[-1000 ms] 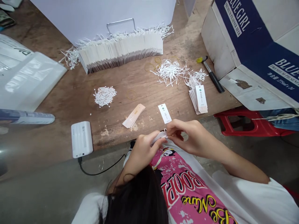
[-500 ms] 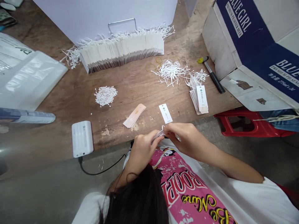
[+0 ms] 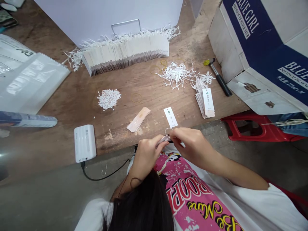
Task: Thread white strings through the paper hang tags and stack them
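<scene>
At the table's front edge my left hand is closed on a small paper hang tag, pinched between thumb and fingers. My right hand meets it from the right, its fingers closed on a white string that loops up above the tag. Where string and tag meet is hidden by the fingers. Just beyond the hands lies a single white printed tag. Left of it is a small stack of peach-coloured tags. To the right, a bundle of strung tags lies fanned.
A pile of white strings and a hammer lie at the right, near a beer carton. Further back stands a long row of strung tags. Small white bits and a white power bank are at the left.
The string loop above the tag has grown wider and rounder. My right hand has shifted slightly at the tag; my left hand keeps its hold.
</scene>
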Tool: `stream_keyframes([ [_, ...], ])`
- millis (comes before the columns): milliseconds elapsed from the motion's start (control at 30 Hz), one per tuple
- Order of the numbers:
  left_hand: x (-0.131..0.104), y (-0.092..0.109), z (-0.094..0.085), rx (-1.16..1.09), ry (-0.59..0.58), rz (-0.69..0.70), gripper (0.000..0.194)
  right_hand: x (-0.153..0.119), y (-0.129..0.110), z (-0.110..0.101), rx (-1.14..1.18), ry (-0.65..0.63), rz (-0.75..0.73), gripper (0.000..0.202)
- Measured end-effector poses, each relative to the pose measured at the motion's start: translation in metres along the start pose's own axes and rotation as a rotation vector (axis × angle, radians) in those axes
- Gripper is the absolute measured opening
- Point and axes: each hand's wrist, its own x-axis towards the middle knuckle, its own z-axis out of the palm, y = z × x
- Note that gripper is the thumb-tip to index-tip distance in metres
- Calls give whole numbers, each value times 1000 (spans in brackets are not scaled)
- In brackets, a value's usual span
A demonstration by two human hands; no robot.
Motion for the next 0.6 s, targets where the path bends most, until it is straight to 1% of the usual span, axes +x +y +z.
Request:
stream_keyframes([
  [133, 1, 1, 1, 4, 5, -6, 24, -2, 2, 1, -44, -6, -12, 15],
  [367, 1, 7, 4, 103, 37, -18, 27, -6, 1, 2, -129, -17, -16, 17],
  [500, 2, 6, 5, 152, 18, -10, 26, -6, 3, 0, -45, -83, 27, 16],
  [600, 2, 5, 5, 162, -13, 8, 23, -2, 5, -2, 79, -180, 45, 16],
])
